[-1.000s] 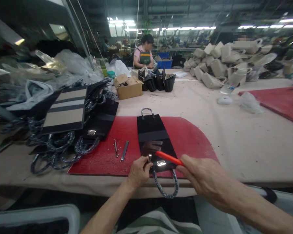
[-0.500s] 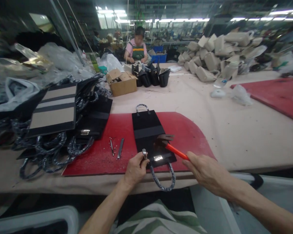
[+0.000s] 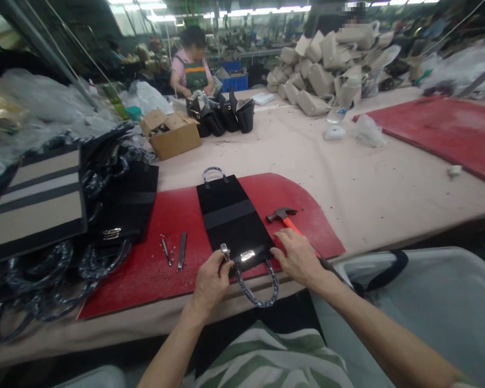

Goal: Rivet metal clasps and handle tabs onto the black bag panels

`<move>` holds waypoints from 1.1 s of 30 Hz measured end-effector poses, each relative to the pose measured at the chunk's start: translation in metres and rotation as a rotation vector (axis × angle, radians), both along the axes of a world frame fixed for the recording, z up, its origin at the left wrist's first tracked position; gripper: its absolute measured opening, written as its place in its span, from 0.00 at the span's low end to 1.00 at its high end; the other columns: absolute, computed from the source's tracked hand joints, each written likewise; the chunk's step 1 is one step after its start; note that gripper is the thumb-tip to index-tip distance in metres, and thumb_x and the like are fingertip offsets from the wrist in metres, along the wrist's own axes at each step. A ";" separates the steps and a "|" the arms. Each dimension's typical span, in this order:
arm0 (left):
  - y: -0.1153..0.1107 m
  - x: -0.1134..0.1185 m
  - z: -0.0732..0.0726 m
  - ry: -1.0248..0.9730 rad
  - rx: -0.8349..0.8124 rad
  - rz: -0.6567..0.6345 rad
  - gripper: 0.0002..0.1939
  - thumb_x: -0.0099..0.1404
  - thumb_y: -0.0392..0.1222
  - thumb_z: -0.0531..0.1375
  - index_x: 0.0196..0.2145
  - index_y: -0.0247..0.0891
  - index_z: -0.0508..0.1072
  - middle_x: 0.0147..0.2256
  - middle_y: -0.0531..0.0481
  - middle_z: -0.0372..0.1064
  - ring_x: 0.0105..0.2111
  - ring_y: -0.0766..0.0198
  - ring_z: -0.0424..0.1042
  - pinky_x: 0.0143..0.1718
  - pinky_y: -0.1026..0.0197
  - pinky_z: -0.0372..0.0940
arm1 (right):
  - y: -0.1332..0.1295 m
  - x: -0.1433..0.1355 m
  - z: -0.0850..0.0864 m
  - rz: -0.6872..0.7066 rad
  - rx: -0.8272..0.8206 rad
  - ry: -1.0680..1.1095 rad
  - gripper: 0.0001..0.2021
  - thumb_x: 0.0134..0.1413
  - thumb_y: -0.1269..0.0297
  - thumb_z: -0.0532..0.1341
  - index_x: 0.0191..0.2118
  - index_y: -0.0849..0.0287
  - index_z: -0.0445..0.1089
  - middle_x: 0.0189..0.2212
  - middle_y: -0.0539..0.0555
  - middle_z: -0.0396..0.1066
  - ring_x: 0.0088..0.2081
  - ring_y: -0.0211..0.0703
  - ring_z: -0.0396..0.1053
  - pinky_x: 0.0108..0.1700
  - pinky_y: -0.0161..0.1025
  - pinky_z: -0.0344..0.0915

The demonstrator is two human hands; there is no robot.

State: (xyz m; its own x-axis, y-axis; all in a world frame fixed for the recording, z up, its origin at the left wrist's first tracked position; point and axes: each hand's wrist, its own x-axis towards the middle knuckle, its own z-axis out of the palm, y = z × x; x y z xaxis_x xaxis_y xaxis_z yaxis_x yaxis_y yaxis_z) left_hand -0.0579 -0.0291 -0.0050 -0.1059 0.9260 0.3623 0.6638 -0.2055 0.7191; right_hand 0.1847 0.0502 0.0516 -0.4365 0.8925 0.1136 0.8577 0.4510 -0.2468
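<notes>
A flat black bag panel (image 3: 230,215) lies on the red board (image 3: 173,213), with a plastic-wrapped handle at each end. A shiny metal plate (image 3: 248,255) sits near its closer end. My left hand (image 3: 212,280) rests at the near left corner, its fingers pinching a short shiny metal tool (image 3: 225,250) that stands up. My right hand (image 3: 297,256) is at the panel's near right edge with fingers spread, holding nothing I can see. Just beyond it lies a claw hammer (image 3: 285,215) with a red handle, partly hidden by that hand.
Left of the panel lie a slim metal rod (image 3: 166,250) and a flat metal strip (image 3: 181,251). Black panels with wrapped handles (image 3: 44,202) are piled at left. Behind are a cardboard box (image 3: 173,139), black bags (image 3: 226,116) and a seated person (image 3: 192,70). Beige bags (image 3: 319,81) are heaped beyond.
My right hand has let go of the hammer, which now rests on the red board, and has come to the panel's right edge. The view has turned rightward; my left hand keeps its pinch.
</notes>
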 end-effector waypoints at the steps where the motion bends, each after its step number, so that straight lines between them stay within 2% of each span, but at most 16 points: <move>1: 0.000 0.000 -0.003 -0.006 0.030 0.011 0.07 0.67 0.36 0.57 0.43 0.39 0.72 0.41 0.46 0.77 0.41 0.58 0.78 0.43 0.58 0.73 | -0.005 -0.008 -0.003 0.010 -0.029 0.007 0.13 0.61 0.63 0.60 0.50 0.62 0.68 0.45 0.61 0.68 0.46 0.52 0.66 0.49 0.46 0.62; 6: -0.003 -0.001 -0.010 0.014 0.149 0.055 0.07 0.68 0.37 0.55 0.42 0.38 0.72 0.42 0.44 0.77 0.43 0.57 0.78 0.46 0.55 0.74 | -0.019 -0.025 -0.019 -0.090 -0.069 0.077 0.18 0.56 0.61 0.65 0.50 0.62 0.67 0.43 0.61 0.65 0.46 0.53 0.65 0.48 0.46 0.64; 11: 0.003 -0.006 0.003 0.038 0.038 -0.022 0.08 0.68 0.38 0.56 0.42 0.38 0.73 0.42 0.44 0.78 0.41 0.58 0.79 0.44 0.57 0.74 | -0.029 -0.025 -0.024 -0.191 -0.087 0.151 0.19 0.54 0.61 0.67 0.49 0.61 0.66 0.42 0.60 0.65 0.45 0.53 0.66 0.46 0.45 0.64; 14: 0.005 -0.014 0.011 -0.051 -0.037 0.023 0.07 0.68 0.39 0.56 0.40 0.38 0.73 0.41 0.46 0.79 0.39 0.59 0.79 0.40 0.59 0.75 | -0.038 -0.027 -0.026 -0.209 -0.079 0.141 0.19 0.55 0.58 0.67 0.48 0.62 0.67 0.41 0.60 0.66 0.43 0.54 0.66 0.45 0.47 0.63; 16: 0.004 -0.020 0.013 -0.047 -0.020 0.036 0.07 0.67 0.40 0.57 0.40 0.37 0.73 0.41 0.45 0.79 0.39 0.58 0.79 0.41 0.58 0.75 | -0.043 -0.027 -0.028 -0.179 -0.069 0.148 0.18 0.57 0.55 0.65 0.48 0.62 0.67 0.40 0.60 0.67 0.43 0.55 0.66 0.45 0.47 0.61; 19: -0.002 -0.026 0.013 -0.029 0.001 0.024 0.08 0.67 0.41 0.58 0.41 0.37 0.75 0.43 0.44 0.79 0.43 0.57 0.78 0.46 0.56 0.74 | -0.045 -0.022 -0.032 -0.101 -0.067 0.207 0.13 0.62 0.62 0.61 0.49 0.63 0.68 0.41 0.60 0.68 0.44 0.53 0.66 0.45 0.46 0.60; 23: -0.007 -0.026 0.011 -0.201 -0.052 0.129 0.10 0.69 0.43 0.57 0.42 0.36 0.75 0.44 0.44 0.78 0.45 0.57 0.78 0.46 0.55 0.74 | -0.039 -0.012 -0.038 -0.017 -0.044 0.283 0.11 0.60 0.68 0.61 0.49 0.61 0.69 0.43 0.59 0.70 0.46 0.53 0.65 0.49 0.47 0.58; 27: -0.004 -0.013 0.013 -0.292 -0.071 0.118 0.10 0.68 0.45 0.59 0.40 0.36 0.76 0.44 0.43 0.78 0.46 0.55 0.77 0.50 0.51 0.73 | -0.031 -0.006 -0.043 0.063 -0.031 0.356 0.12 0.57 0.68 0.64 0.48 0.60 0.69 0.43 0.58 0.71 0.46 0.52 0.65 0.50 0.48 0.56; 33: 0.016 0.021 0.020 -0.385 -0.094 -0.025 0.07 0.67 0.41 0.60 0.39 0.37 0.77 0.48 0.42 0.76 0.49 0.55 0.75 0.51 0.52 0.72 | -0.025 0.002 -0.049 0.131 -0.062 0.409 0.16 0.53 0.69 0.68 0.48 0.59 0.69 0.43 0.56 0.70 0.46 0.51 0.65 0.48 0.48 0.53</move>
